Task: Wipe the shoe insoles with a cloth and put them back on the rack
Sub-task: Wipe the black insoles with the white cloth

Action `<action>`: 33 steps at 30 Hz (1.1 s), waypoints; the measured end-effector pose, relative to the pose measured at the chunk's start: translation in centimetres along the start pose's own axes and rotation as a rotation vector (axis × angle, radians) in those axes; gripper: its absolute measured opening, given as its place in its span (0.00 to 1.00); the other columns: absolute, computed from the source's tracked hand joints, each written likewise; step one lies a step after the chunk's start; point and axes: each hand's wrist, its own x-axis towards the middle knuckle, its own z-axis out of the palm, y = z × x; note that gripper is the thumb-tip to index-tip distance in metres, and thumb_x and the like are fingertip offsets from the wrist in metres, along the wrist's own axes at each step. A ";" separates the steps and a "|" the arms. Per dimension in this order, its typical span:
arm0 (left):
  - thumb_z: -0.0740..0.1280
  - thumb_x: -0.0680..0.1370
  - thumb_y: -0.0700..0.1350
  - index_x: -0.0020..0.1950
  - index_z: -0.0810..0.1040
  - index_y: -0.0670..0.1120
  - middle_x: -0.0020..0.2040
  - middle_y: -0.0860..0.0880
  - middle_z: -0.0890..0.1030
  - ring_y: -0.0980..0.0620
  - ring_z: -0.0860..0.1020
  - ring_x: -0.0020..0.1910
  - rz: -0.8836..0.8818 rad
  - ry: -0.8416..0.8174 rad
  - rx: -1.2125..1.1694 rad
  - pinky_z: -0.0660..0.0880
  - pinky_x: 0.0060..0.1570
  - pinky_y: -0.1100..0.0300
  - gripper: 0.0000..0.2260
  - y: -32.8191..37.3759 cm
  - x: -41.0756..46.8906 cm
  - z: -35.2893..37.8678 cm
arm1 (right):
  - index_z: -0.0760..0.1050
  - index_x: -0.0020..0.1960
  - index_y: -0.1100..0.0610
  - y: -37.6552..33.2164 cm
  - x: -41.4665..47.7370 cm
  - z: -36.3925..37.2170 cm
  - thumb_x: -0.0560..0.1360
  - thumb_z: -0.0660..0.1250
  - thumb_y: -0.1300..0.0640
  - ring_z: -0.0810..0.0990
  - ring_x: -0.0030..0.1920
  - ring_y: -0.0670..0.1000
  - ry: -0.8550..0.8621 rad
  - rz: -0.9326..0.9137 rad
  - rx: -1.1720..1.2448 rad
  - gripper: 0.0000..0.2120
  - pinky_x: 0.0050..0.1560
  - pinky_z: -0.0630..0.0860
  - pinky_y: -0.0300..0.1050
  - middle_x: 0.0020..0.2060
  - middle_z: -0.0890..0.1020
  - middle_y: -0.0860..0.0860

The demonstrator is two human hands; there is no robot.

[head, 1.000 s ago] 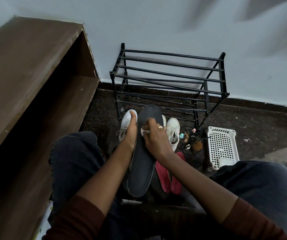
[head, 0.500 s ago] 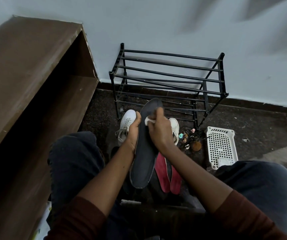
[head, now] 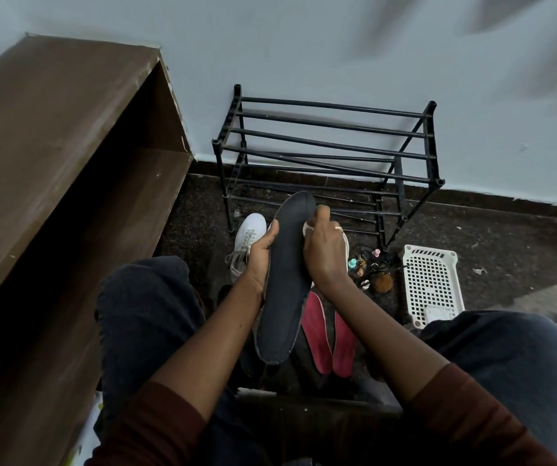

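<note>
A long dark grey insole [head: 285, 280] stands upright between my knees, toe end up. My left hand [head: 258, 260] grips its left edge near the middle. My right hand [head: 324, 250] pinches a small white cloth [head: 307, 227] against the insole's right edge near the toe. Two red insoles [head: 329, 338] lie on the floor below my right wrist. The black metal shoe rack [head: 331, 156] stands against the wall beyond my hands, its tiers bare.
A white sneaker [head: 247, 237] sits on the floor left of the insole. A white perforated basket [head: 431, 284] lies right of the rack, with small clutter [head: 368, 267] beside it. A brown wooden shelf unit [head: 52, 169] fills the left side.
The insole has been raised and tilted more upright. My right hand with the cloth slid from the insole's face up toward its right edge near the toe.
</note>
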 end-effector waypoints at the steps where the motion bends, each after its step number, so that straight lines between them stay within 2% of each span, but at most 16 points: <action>1: 0.52 0.82 0.54 0.44 0.85 0.40 0.42 0.43 0.85 0.49 0.84 0.40 0.004 -0.007 -0.015 0.80 0.43 0.60 0.27 0.0 0.0 0.0 | 0.65 0.55 0.64 0.0 -0.2 0.2 0.76 0.57 0.67 0.75 0.43 0.64 -0.014 -0.012 0.021 0.08 0.36 0.63 0.49 0.42 0.79 0.65; 3: 0.50 0.82 0.55 0.43 0.86 0.41 0.42 0.44 0.85 0.49 0.84 0.41 0.014 0.002 -0.040 0.80 0.43 0.60 0.29 -0.1 0.3 0.1 | 0.64 0.56 0.63 -0.3 -0.9 0.7 0.75 0.57 0.66 0.77 0.44 0.65 -0.066 -0.016 0.096 0.10 0.39 0.71 0.53 0.45 0.80 0.64; 6: 0.50 0.81 0.59 0.41 0.85 0.41 0.40 0.45 0.84 0.50 0.83 0.40 0.032 0.026 -0.026 0.79 0.44 0.60 0.31 0.2 0.5 0.0 | 0.65 0.56 0.62 -1.3 -2.7 1.3 0.74 0.60 0.65 0.79 0.46 0.62 -0.116 -0.066 0.184 0.11 0.44 0.75 0.54 0.47 0.81 0.61; 9: 0.49 0.80 0.62 0.29 0.81 0.44 0.27 0.48 0.79 0.54 0.79 0.28 0.024 0.056 0.040 0.78 0.32 0.64 0.34 0.8 0.6 -0.5 | 0.66 0.57 0.61 -2.4 -4.3 1.4 0.74 0.63 0.65 0.80 0.48 0.59 -0.130 -0.113 0.273 0.13 0.48 0.75 0.51 0.47 0.82 0.57; 11: 0.48 0.80 0.64 0.24 0.78 0.44 0.23 0.49 0.76 0.55 0.77 0.24 0.004 0.078 0.072 0.75 0.27 0.65 0.35 1.1 0.9 -0.7 | 0.66 0.58 0.61 -2.7 -4.6 1.4 0.74 0.64 0.64 0.80 0.49 0.57 -0.157 -0.126 0.281 0.14 0.50 0.72 0.48 0.48 0.82 0.56; 13: 0.50 0.80 0.62 0.32 0.80 0.44 0.26 0.49 0.79 0.55 0.79 0.27 0.041 0.133 0.097 0.77 0.30 0.65 0.32 1.1 1.3 -0.8 | 0.66 0.59 0.61 -2.4 -4.4 1.6 0.75 0.62 0.63 0.79 0.49 0.60 -0.154 -0.151 0.240 0.13 0.48 0.74 0.52 0.48 0.81 0.59; 15: 0.50 0.81 0.60 0.45 0.80 0.42 0.36 0.47 0.83 0.53 0.82 0.36 0.072 0.135 0.093 0.79 0.42 0.62 0.27 0.8 1.3 -0.7 | 0.65 0.58 0.62 -2.0 -3.6 1.7 0.76 0.59 0.64 0.77 0.46 0.63 -0.132 -0.147 0.172 0.11 0.43 0.74 0.55 0.45 0.80 0.63; 17: 0.52 0.81 0.58 0.51 0.82 0.41 0.44 0.45 0.84 0.50 0.82 0.44 0.017 0.064 0.020 0.77 0.52 0.58 0.26 0.6 1.0 -0.6 | 0.65 0.56 0.64 -1.5 -2.3 1.4 0.76 0.57 0.67 0.75 0.45 0.65 -0.092 -0.118 0.107 0.09 0.39 0.71 0.54 0.42 0.78 0.67; 21: 0.53 0.81 0.54 0.47 0.85 0.42 0.44 0.44 0.85 0.48 0.84 0.43 -0.076 -0.018 -0.011 0.80 0.46 0.58 0.24 0.5 0.2 -0.9 | 0.65 0.55 0.65 -0.3 0.2 0.4 0.75 0.57 0.68 0.76 0.43 0.65 -0.023 -0.073 0.063 0.09 0.38 0.67 0.52 0.43 0.80 0.65; 24: 0.53 0.79 0.60 0.54 0.82 0.43 0.47 0.44 0.84 0.47 0.83 0.45 -0.148 -0.040 0.060 0.80 0.47 0.55 0.26 0.5 -0.2 -1.0 | 0.65 0.57 0.65 0.0 0.6 0.0 0.75 0.58 0.68 0.77 0.44 0.63 -0.025 -0.037 0.104 0.11 0.37 0.66 0.48 0.46 0.81 0.61; 27: 0.48 0.79 0.64 0.56 0.80 0.45 0.47 0.45 0.84 0.49 0.83 0.45 -0.144 -0.009 0.074 0.80 0.45 0.57 0.29 0.4 -0.6 -0.7 | 0.66 0.58 0.65 0.1 -0.1 0.1 0.74 0.61 0.68 0.79 0.47 0.62 -0.035 -0.036 0.145 0.13 0.40 0.66 0.42 0.49 0.82 0.59; 28: 0.46 0.79 0.65 0.56 0.79 0.46 0.46 0.46 0.85 0.50 0.83 0.44 -0.135 0.008 0.097 0.80 0.46 0.58 0.30 0.2 -0.4 -0.6 | 0.65 0.58 0.64 -0.1 -0.6 0.3 0.74 0.62 0.67 0.79 0.48 0.61 -0.059 -0.040 0.157 0.13 0.42 0.69 0.43 0.49 0.82 0.59; 30: 0.45 0.79 0.64 0.53 0.79 0.46 0.42 0.47 0.85 0.52 0.83 0.42 -0.112 0.059 0.170 0.79 0.45 0.60 0.30 0.2 -0.1 -0.5 | 0.65 0.57 0.62 -0.5 -2.1 1.0 0.74 0.63 0.66 0.80 0.48 0.61 -0.127 -0.069 0.184 0.14 0.46 0.75 0.50 0.49 0.82 0.58; 33: 0.45 0.80 0.64 0.46 0.78 0.43 0.34 0.47 0.84 0.53 0.83 0.36 -0.051 0.120 0.217 0.79 0.36 0.64 0.31 0.4 0.5 -0.7 | 0.65 0.59 0.60 -1.7 -4.4 1.7 0.75 0.62 0.64 0.80 0.49 0.59 -0.182 -0.118 0.225 0.14 0.48 0.76 0.55 0.49 0.82 0.58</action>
